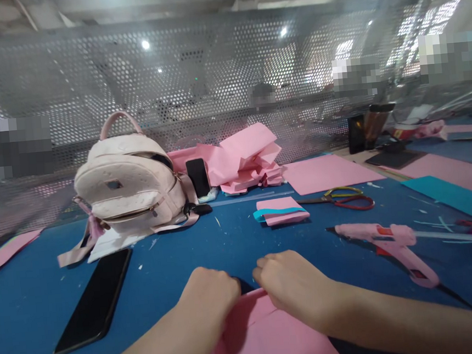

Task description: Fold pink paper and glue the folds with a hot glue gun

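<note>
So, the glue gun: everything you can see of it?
The glue gun is pink, plastic-looking, with red parts on its side and underside. It lies on its side on the blue table, right of the right hand, its dark nozzle pointing left. A translucent stick juts from its back; a dark cord leaves the handle. No hand touches it.
</note>
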Demonstrator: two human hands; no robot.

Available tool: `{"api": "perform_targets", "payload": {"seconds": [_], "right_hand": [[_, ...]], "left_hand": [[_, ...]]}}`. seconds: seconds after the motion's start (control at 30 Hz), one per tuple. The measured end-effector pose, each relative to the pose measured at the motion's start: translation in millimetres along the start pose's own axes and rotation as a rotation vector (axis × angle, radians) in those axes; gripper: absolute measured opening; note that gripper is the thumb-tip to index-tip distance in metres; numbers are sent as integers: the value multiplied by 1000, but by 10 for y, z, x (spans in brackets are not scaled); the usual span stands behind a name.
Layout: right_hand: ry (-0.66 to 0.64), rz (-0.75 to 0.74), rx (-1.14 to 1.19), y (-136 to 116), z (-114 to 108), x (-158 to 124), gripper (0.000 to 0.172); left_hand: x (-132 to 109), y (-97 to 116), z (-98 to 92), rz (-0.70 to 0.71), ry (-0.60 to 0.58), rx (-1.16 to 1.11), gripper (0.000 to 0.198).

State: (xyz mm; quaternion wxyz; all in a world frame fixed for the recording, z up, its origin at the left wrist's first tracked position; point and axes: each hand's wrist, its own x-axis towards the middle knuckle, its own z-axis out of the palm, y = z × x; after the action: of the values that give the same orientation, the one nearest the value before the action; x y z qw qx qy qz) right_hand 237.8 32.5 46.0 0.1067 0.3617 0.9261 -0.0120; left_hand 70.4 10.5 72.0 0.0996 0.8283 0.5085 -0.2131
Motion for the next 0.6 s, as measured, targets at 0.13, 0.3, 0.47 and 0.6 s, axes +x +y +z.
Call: {"api": "perform_targets", "payload": {"seconds": [0.13,0.3,0.47,0.6], "right_hand": [[-17,5,7,12,-44,-25,14],[-9,-6,34,33,-86,-23,16],[-4,-52,27,-5,-88,14,14],[21,-62,-16,-45,-29,43,19]], "left_hand": [[-4,-37,62,8,53,-17,19],[49,-95,222,59,174,-69,19],[136,-97,303,65,240,-93,14],[142,-55,263,58,236,-94,11]]}}
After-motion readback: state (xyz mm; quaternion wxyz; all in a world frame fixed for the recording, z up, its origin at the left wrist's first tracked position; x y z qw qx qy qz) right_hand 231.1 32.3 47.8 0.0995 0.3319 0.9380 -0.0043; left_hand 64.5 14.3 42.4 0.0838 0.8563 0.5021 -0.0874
